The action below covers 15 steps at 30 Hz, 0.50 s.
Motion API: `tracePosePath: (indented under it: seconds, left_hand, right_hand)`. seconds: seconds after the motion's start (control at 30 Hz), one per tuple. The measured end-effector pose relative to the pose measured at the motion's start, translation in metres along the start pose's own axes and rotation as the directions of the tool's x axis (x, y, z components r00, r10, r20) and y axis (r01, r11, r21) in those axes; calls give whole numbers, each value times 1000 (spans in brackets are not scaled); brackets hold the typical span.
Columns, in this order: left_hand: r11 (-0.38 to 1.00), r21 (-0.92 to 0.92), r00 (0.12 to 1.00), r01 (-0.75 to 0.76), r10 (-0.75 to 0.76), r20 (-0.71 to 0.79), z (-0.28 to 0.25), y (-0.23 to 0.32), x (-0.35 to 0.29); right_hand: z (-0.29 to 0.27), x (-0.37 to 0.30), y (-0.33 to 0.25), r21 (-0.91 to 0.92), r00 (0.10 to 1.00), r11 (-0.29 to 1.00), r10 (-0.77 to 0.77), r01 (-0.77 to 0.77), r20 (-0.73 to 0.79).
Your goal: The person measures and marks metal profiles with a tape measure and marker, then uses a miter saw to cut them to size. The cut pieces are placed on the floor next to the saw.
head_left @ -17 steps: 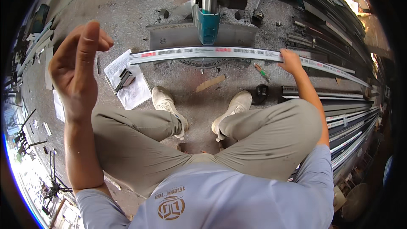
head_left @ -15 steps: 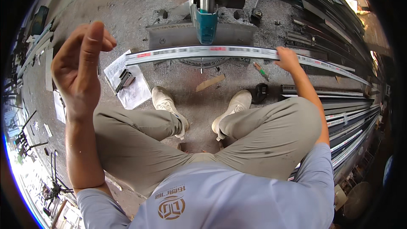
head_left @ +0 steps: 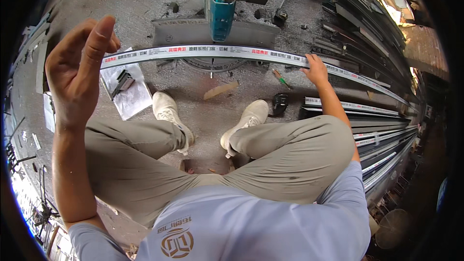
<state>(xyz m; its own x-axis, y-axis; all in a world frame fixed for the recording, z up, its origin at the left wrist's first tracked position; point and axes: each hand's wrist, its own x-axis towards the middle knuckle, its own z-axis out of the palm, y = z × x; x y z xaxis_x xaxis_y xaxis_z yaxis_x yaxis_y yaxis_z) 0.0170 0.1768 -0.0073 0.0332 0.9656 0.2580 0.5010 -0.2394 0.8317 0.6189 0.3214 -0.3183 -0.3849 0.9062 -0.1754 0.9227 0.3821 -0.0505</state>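
Observation:
A long, straight aluminium profile (head_left: 212, 51) with a white printed film lies crosswise in front of the teal mitre saw (head_left: 220, 21). My right hand (head_left: 316, 70) grips it right of the saw, fingers over its far edge. Raised at the left is my left hand (head_left: 77, 75), its fingers loosely curled and the thumb apart, with nothing visible in it. This hand overlaps the profile's left end in the view and hides it. Behind the profile stands the saw's grey fence (head_left: 169, 34).
Papers (head_left: 133, 99) with a short profile offcut (head_left: 123, 83) lie at the left. A black tape measure (head_left: 280, 104), a green marker (head_left: 282, 79) and a flat tan strip (head_left: 221, 90) rest near my shoes. Stacked profiles (head_left: 382, 137) fill the right side.
The profile has slid left past the saw, its left end now behind my left hand. My right hand stays on it, right of the saw. The whole view has shifted slightly.

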Motion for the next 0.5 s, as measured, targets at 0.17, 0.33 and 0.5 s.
tracePosePath:
  seconds: [0.17, 0.33, 0.5]
  left_hand:
    - [996, 37, 996, -77, 75, 43, 3, 8, 6]
    - [983, 104, 987, -154, 149, 58, 11, 17, 16]
    - [967, 183, 982, -178, 164, 88, 30, 33, 14]
  right_hand:
    - [-15, 8, -20, -136, 990, 981, -128, 136, 66]
    - [-29, 32, -95, -43, 971, 974, -226, 224, -72]
    - [-17, 23, -114, 99, 836, 891, -371, 443, -404]
